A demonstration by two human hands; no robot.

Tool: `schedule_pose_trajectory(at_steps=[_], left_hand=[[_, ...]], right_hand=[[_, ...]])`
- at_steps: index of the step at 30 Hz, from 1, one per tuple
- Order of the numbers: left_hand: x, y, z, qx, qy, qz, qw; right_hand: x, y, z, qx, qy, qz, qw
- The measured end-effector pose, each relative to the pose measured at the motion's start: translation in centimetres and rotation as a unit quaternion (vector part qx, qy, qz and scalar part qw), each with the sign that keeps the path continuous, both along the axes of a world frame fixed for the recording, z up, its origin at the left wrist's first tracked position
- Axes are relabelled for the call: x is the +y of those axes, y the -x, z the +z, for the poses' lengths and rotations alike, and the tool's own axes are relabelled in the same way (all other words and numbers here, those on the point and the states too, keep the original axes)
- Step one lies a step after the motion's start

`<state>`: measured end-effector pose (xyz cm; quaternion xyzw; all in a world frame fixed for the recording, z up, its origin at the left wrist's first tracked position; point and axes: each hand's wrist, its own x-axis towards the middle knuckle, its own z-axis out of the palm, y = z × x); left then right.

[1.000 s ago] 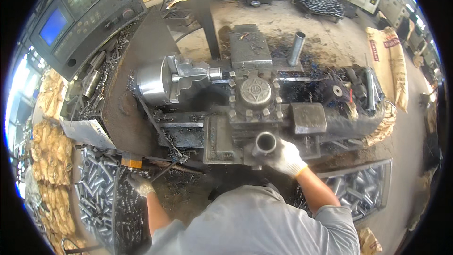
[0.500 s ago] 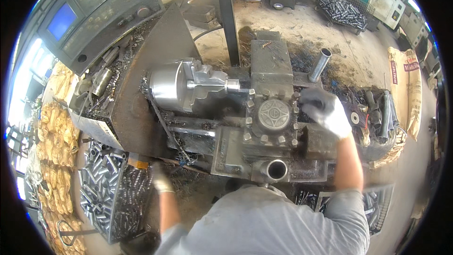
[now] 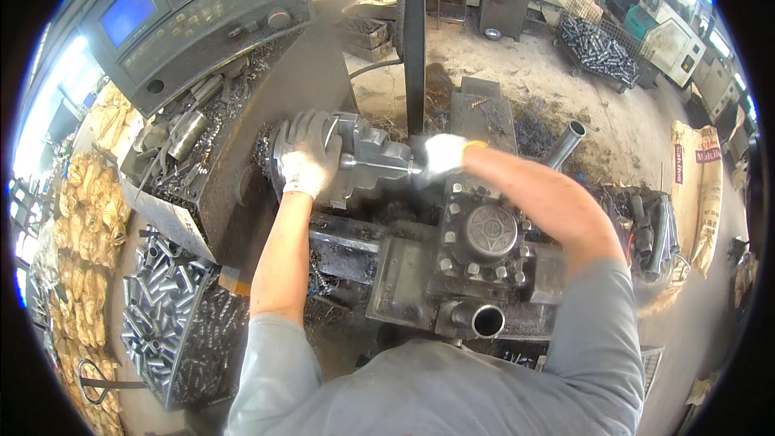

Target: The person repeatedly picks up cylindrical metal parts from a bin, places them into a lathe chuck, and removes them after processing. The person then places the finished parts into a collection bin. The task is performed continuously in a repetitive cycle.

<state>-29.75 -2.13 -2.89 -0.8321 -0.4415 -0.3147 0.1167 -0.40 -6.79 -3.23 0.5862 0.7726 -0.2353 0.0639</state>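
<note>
My left hand [image 3: 308, 153], in a grey and white work glove, lies over the round metal chuck [image 3: 345, 125] of a lathe, fingers laid along its surface. To the right, stepped jaws [image 3: 373, 149] stick out from the chuck around a short metal tube [image 3: 412, 168]. My gloved right hand [image 3: 440, 157] has its fingers closed at the tube's outer end; the fingertips are dark and partly hidden. Just below the right forearm sits the bolted tool turret [image 3: 491, 232], with a round emblem on top.
A control panel [image 3: 129, 20] with a blue screen stands at the far left. A bin of cut tubes [image 3: 165, 299] is at lower left. A pipe [image 3: 567, 144] slants up behind my right forearm. A hollow holder [image 3: 487, 321] points toward me. Chips litter the machine.
My left hand has risen from beside the tube bin onto the chuck. My right hand has moved left from beyond the turret to the tube's end. The whole view has shifted slightly.
</note>
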Motion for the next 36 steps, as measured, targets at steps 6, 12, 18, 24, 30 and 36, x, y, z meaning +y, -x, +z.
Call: schedule_pose_trajectory(at_steps=[6,12,18,24,30,36], left_hand=[[2.4,0.8,-2.1,0.006,0.001,0.014,1.000],[2.1,1.0,-1.7,0.004,-0.004,0.007,1.000],[2.2,0.8,-2.1,0.002,-0.007,0.008,1.000],[2.6,0.6,-1.7,-0.008,-0.018,0.002,1.000],[-5.1,1.9,2.2,-0.241,0.348,-0.176,0.889],[-22.7,3.2,-3.0,-0.476,0.501,-0.359,0.627]], right_hand=[[4.3,-1.7,-2.5,0.107,0.324,-0.073,0.937],[3.2,-2.2,-2.7,0.149,0.196,0.007,0.969],[-7.1,-9.8,-0.2,-0.024,-0.113,-0.128,0.985],[-15.9,-8.3,3.7,0.207,-0.492,-0.385,0.753],[-22.3,2.1,10.8,0.273,-0.634,-0.053,0.722],[-28.8,17.3,4.0,0.090,-0.434,-0.219,0.869]])
